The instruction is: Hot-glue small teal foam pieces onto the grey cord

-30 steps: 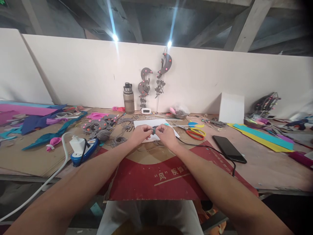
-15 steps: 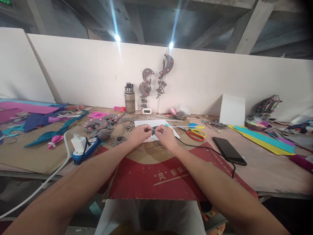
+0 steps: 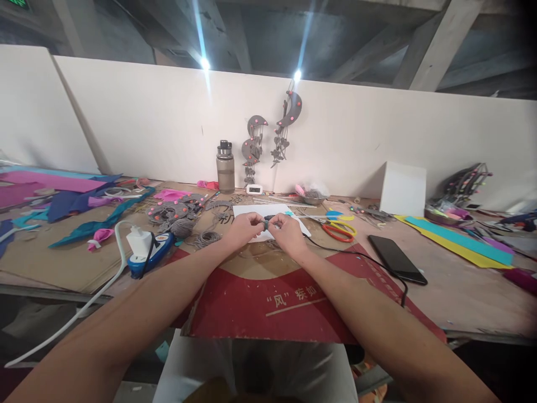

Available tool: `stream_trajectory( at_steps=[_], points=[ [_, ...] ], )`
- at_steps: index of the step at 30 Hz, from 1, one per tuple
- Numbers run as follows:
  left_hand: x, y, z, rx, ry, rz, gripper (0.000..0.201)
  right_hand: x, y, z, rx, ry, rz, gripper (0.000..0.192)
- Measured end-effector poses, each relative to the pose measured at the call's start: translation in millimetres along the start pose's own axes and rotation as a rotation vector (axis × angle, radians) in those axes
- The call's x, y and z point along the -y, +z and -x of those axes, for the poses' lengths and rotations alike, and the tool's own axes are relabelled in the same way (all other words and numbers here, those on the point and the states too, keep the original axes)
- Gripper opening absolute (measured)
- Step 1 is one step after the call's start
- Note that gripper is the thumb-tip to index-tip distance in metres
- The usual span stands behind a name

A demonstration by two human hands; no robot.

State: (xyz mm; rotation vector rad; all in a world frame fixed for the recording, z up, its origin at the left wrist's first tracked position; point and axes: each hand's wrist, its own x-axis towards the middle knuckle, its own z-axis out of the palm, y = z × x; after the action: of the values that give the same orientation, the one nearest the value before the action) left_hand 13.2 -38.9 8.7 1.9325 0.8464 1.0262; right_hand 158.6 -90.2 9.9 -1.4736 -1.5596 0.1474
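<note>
Pinching a small dark piece at the frame's centre, between the closed, bent fingers of the left hand and the right hand, brought nearly together. Held over the paper, or perhaps touching it (too small and half covered to tell). Hardly changed within the last second: gripped the same way, with only a slight rightward drift across the whole view. Suggests fine handling carried on, without anything new taken up. Flanked by a yarn coil left of centre and scissors right of centre, with a phone farther right on the table.
</note>
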Motion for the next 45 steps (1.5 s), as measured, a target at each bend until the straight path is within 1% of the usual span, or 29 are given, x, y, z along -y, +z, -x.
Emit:
stream_trajectory(
  at_steps=[8, 17, 23, 31, 40, 45],
  points=[
    [2.6, 2.2, -0.7, 0.004, -0.037, 0.023, 0.014, -6.0, 1.1, -1.2, -0.007, 0.003, 0.028, 0.011],
    [6.3, 1.5, -1.4, 0.004, 0.004, -0.02, 0.01, -2.0, 1.7, -0.2, -0.01, -0.023, 0.023, 0.009],
    [4.7, 2.7, -1.5, 0.016, -0.026, -0.002, 0.015, -3.9, 0.8, -0.7, -0.003, -0.001, 0.043, 0.01],
    [2.9, 1.9, -0.5, 0.001, -0.021, -0.028, 0.012, -1.9, 1.4, 1.3, -0.01, -0.023, 0.068, 0.011],
    [5.1, 1.7, -0.6, 0.023, -0.045, -0.014, 0.019, -2.7, 0.4, 0.1, -0.003, 0.005, 0.055, 0.01],
    [8.9, 0.5, -3.2, 0.069, -0.012, 0.058, 0.026, -7.1, -3.1, -5.6, -0.005, 0.022, -0.011, 0.011]
  ],
)
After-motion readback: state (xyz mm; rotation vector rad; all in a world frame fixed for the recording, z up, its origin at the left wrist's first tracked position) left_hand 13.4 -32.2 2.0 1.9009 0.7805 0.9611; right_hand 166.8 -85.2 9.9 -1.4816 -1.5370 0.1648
